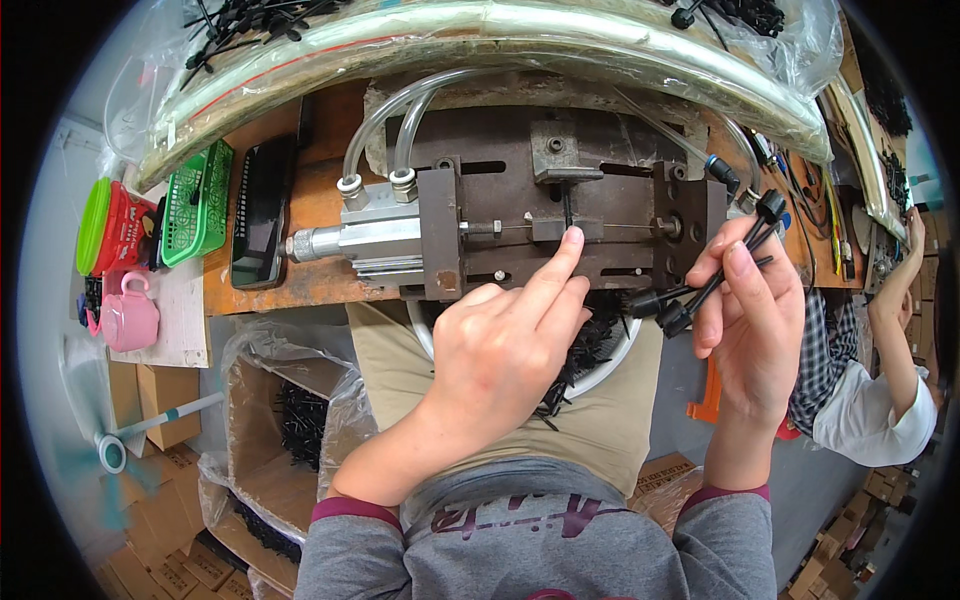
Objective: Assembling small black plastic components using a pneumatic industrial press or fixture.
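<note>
My left hand [515, 345] reaches over a dark metal clamping fixture [615, 125]. Its index finger is stretched out, and the fingertip touches the near end of a thin black plastic rod [568, 203] at the fixture's middle block. The other fingers curl below; the thumb is hidden, and no grip on the rod shows. To the right, my right hand [755, 315] is closed around several black plastic stems with round caps [722, 285], their ends pointing different ways. A silver air cylinder [380, 240] with clear hoses is mounted on the fixture's left side.
A white basin [628, 350] of black parts sits at my lap. Left are a black tray [262, 215], green basket [197, 200], pink cup [130, 315] and plastic-lined carton [265, 425]. A plastic-wrapped bar [480, 40] spans the back. Another person [870, 400] sits at right.
</note>
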Tool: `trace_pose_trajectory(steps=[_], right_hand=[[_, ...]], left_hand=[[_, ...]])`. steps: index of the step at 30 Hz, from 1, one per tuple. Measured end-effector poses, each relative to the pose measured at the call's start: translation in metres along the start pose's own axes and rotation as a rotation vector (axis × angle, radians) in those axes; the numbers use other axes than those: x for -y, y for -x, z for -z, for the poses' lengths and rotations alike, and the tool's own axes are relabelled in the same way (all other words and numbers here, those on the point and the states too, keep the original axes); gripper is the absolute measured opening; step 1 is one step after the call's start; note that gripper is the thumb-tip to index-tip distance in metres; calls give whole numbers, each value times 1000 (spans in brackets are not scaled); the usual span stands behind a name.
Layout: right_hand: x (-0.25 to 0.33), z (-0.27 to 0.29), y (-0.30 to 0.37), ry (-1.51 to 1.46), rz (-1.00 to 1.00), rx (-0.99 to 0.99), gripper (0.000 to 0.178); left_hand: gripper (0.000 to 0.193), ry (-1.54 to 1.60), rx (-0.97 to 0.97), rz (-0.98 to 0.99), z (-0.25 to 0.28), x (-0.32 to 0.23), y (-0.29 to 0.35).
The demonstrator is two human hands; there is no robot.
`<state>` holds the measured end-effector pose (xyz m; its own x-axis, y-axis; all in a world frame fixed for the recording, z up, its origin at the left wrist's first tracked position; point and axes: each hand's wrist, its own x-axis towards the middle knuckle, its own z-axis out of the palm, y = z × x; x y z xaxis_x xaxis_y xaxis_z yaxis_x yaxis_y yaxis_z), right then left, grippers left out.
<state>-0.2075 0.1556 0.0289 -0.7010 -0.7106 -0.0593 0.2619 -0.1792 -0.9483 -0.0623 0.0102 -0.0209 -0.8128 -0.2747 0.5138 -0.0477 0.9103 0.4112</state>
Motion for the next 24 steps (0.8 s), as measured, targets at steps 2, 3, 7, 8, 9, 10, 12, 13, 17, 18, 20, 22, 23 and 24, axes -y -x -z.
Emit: trace_pose_trajectory(steps=[2,3,7,8,9,10,12,13,17,18,20,22,23,24], right_hand=[[-4,0,1,-16,-31,19,14],[-6,-2,2,-24,-65,19,15],[-8,-6,-2,-119,-162,151,18],[-9,-4,-5,-146,-152,158,19],[-8,-2,-8,-171,-139,162,19],[-8,0,-11,-176,-86,119,20],[-7,4,-13,-136,87,18,20],[-8,4,-14,-79,178,-48,21],[-13,0,-10,179,375,-122,22],[-13,0,-7,253,430,-80,21],[-17,-3,-5,411,564,-123,22],[-18,-1,-1,643,714,-133,24],[-18,1,2,701,744,-125,23],[-18,2,4,911,849,-126,23]], left_hand=[[36,155,-36,27,3,0,-2],[37,326,-53,33,5,-3,-2],[37,750,-31,25,19,-9,4],[35,787,0,27,27,-10,2],[34,828,31,24,32,-10,2],[34,836,52,23,34,-10,6],[34,646,7,3,34,-9,10],[35,548,-16,-6,34,-8,12],[30,103,1,-13,10,-2,9],[28,52,-20,-46,2,1,9],[28,-4,20,-16,1,-2,7],[28,-25,33,-1,1,-2,3],[28,-16,24,-2,1,-1,1],[28,-10,15,-2,0,0,-1]])
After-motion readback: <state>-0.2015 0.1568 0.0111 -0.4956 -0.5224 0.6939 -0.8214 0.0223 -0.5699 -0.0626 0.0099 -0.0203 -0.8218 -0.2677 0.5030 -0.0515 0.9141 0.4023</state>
